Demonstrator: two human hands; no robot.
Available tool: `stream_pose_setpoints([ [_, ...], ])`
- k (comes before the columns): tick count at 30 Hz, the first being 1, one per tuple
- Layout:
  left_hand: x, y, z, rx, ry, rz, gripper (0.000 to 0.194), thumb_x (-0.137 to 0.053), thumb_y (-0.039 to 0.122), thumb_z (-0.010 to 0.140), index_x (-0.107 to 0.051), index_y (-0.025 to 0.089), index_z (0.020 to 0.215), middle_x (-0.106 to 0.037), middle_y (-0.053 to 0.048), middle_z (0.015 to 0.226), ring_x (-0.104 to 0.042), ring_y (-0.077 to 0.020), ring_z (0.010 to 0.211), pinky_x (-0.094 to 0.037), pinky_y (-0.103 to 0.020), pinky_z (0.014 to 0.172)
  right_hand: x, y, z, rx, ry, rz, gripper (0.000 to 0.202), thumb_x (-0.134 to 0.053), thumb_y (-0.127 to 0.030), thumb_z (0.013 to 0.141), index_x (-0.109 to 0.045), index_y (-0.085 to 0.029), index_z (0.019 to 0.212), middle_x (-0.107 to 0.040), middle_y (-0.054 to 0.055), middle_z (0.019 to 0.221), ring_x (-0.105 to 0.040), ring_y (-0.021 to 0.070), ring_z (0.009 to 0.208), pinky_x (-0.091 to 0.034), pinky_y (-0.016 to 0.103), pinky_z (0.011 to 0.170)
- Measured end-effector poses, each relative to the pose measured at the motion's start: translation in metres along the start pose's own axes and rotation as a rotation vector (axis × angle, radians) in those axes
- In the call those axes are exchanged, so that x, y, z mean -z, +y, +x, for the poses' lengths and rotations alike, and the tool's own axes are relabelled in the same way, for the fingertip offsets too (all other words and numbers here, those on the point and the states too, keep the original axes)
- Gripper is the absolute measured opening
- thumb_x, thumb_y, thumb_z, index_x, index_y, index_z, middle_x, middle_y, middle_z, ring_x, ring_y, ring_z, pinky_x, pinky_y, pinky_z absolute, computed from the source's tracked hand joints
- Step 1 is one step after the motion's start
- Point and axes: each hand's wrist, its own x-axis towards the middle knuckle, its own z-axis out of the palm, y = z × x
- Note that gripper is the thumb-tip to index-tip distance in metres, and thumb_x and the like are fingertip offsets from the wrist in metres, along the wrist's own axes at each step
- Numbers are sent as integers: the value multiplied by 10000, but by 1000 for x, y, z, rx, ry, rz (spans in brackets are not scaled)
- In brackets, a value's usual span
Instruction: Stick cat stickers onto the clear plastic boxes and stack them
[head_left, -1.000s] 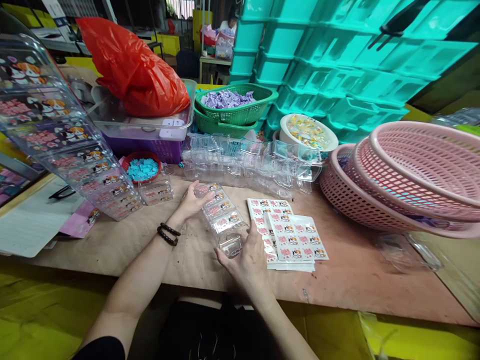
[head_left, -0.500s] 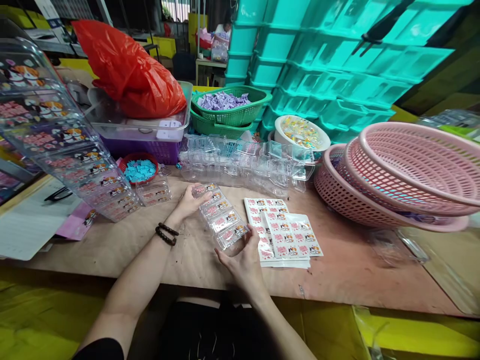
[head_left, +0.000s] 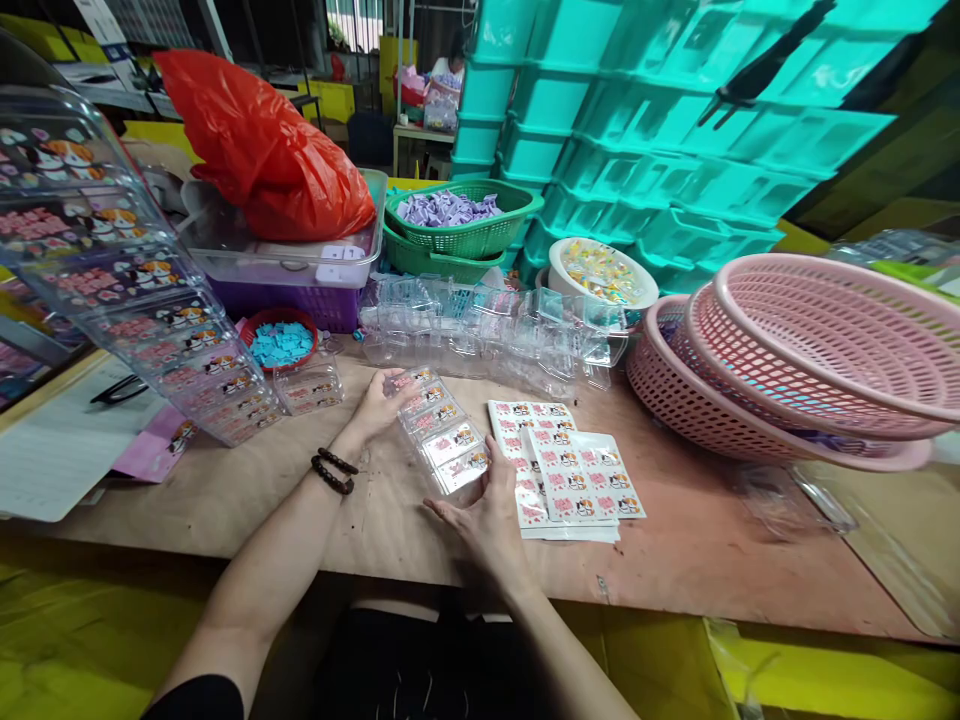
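While the left hand point(head_left: 381, 402) grips the upper end of the row of clear cases point(head_left: 442, 425) at the frame's centre, the right hand point(head_left: 491, 515), spread open, touches its lower end. The lowest case point(head_left: 461, 468), tilted before, now lies in line. Pink lettering on the sticker sheets point(head_left: 574, 475), right of centre, is unreadable.

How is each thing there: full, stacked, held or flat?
Left hand, holding stickered cases
Right hand, open
Stickered cases, in a row
Sticker sheets, flat, overlapping
Red bowl, full of blue pieces
White bowl, full
Green baskets, stacked
Pink baskets, stacked, tilted
Teal bins, stacked
Red bag, bulging
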Motion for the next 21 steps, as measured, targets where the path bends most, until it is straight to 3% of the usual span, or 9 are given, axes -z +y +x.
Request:
stream_pose_setpoints([
  [4,-4,10,-7,-34,-17,-86,613,-849,475,610,-564,206,1081,-661,-36,1042,-645,-181,943,-514,-343,900,-7,2,-3,-8,3,90,1078,-848,-406,686,-173,-219,1506,-417,184,1402,-480,333,1319,-446,521,1087],
  [9,-11,25,-15,-104,-70,-196,663,-842,470,619,-514,250,1152,-611,-33,1150,-628,-185,971,-526,-343,874,-17,-7,-5,0,49,-12,1111,-809,-505,726,-113,-156,1518,-398,246,1448,-420,380,1370,-375,542,1130],
  [16,-15,49,-22,-419,-14,-53,651,-835,517,643,-474,264,1122,-548,-50,1188,-540,-224,1177,-441,-354,1034,-35,-13,8,49,95,-59,1078,-699,-513,809,6,-167,1548,-409,260,1473,-445,365,1352,-403,554,1079],
  [21,-18,57,-42,-518,-45,39,667,-833,536,658,-467,263,1143,-540,-65,1173,-553,-238,1149,-457,-367,1022,-48,-6,7,-11,89,-201,1145,-690,-630,767,-62,-52,1530,-404,345,1470,-432,436,1363,-326,632,1105],
])
